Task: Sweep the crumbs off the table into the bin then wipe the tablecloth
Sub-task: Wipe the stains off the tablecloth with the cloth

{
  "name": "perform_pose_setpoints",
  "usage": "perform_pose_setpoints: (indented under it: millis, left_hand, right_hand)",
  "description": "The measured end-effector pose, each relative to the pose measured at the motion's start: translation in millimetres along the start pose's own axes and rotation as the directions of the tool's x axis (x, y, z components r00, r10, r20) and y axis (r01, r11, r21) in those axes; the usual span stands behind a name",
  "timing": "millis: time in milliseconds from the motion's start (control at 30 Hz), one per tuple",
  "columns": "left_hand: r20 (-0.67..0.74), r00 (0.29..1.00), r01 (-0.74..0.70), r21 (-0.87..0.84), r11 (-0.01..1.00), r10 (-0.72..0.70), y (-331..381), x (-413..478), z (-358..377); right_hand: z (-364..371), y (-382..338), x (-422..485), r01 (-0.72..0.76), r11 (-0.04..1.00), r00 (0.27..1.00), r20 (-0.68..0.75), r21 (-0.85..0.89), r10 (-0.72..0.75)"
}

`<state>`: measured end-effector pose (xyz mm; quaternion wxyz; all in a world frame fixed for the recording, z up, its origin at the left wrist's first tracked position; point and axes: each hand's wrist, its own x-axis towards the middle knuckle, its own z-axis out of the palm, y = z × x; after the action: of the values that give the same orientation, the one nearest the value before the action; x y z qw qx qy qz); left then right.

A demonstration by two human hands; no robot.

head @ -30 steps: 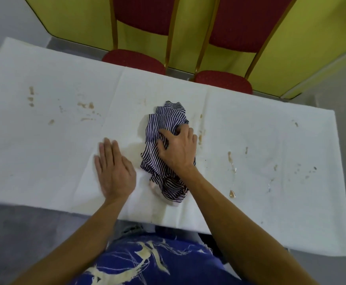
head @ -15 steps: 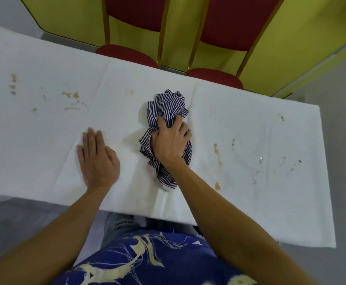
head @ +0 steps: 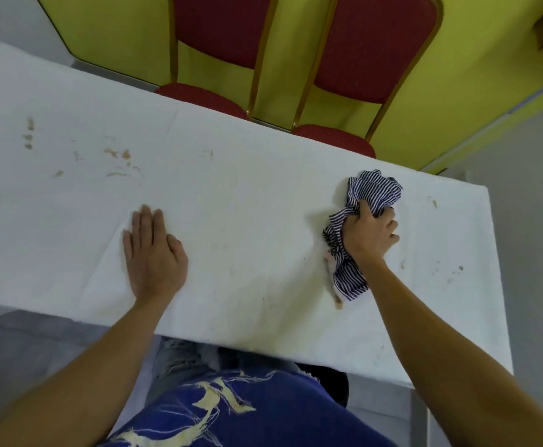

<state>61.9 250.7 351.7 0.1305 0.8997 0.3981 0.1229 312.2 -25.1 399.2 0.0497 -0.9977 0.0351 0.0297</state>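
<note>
A white tablecloth (head: 247, 195) covers the table in front of me. My right hand (head: 371, 235) grips a crumpled blue-and-white striped cloth (head: 375, 191) and presses it onto the tablecloth near the right end. My left hand (head: 154, 253) lies flat, palm down, fingers together, on the tablecloth near the front edge. Brown stains (head: 117, 154) mark the left part of the tablecloth, and small specks (head: 454, 272) sit at the far right. A brownish smear (head: 336, 295) lies just below the striped cloth. No bin is in view.
Two red chairs with gold frames (head: 370, 59) stand at the table's far side against a yellow-green wall. The table's right edge (head: 496, 253) is close to my right hand. Grey floor shows to the right and the front left.
My right hand has slid the striped cloth from the middle of the table far to the right. The stains near the middle have faded. My left hand stays flat in place.
</note>
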Motion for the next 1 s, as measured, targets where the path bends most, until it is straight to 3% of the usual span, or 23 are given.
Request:
perform_pose_setpoints:
  millis: [133, 267, 367, 467, 500, 567, 700, 833, 933, 1000]
  left_hand:
    - [-0.003, 1.0, 0.012, -0.018, 1.0, -0.012, 6, 1, -1]
    - [0.002, 1.0, 0.018, -0.001, 1.0, -0.018, 2, 2, -3]
    - [0.007, 1.0, 0.016, 0.02, 1.0, -0.017, 1, -4, -2]
    - [0.064, 0.998, 0.017, 0.018, 1.0, -0.018, -3, 4, -2]
    - [0.087, 0.996, 0.019, 0.008, 1.0, -0.02, -3, 7, -2]
    - [0.069, 0.997, 0.023, -0.01, 1.0, -0.022, 0, 7, -2]
    - [0.02, 1.0, 0.009, 0.003, 1.0, -0.009, 3, -3, -1]
    - [0.05, 0.999, 0.011, -0.002, 1.0, -0.011, 2, -2, -1]
    - [0.1, 0.995, -0.004, -0.034, 0.999, 0.007, 2, -1, 0]
    - [0.17, 0.985, -0.022, -0.105, 0.994, 0.039, -4, 7, -6]
  right_hand:
    - [9, -36, -16, -0.077, 0.996, 0.997, -0.019, 0.04, 0.077]
    - [-3, -79, -36, -0.102, 0.963, 0.994, 0.055, 0.251, 0.091]
    - [-9, -122, -105, 0.155, 0.907, 0.974, 0.091, 0.393, -0.206]
    - [-2, -152, -197, 0.517, 0.758, 0.776, 0.155, 0.398, -0.611]
    - [2, -152, -217, 0.595, 0.715, 0.722, 0.148, 0.367, -0.676]
    - [13, -135, -224, 0.643, 0.702, 0.708, 0.111, 0.306, -0.697]
    - [13, -56, -176, 0.526, 0.811, 0.831, 0.047, 0.257, -0.554]
    - [0, 50, -104, 0.174, 0.973, 0.985, -0.017, 0.152, -0.173]
    - [-26, 112, -75, -0.161, 0.976, 0.987, 0.054, 0.145, 0.154]
    - [-35, 110, -77, -0.233, 0.944, 0.972, 0.081, 0.232, 0.22]
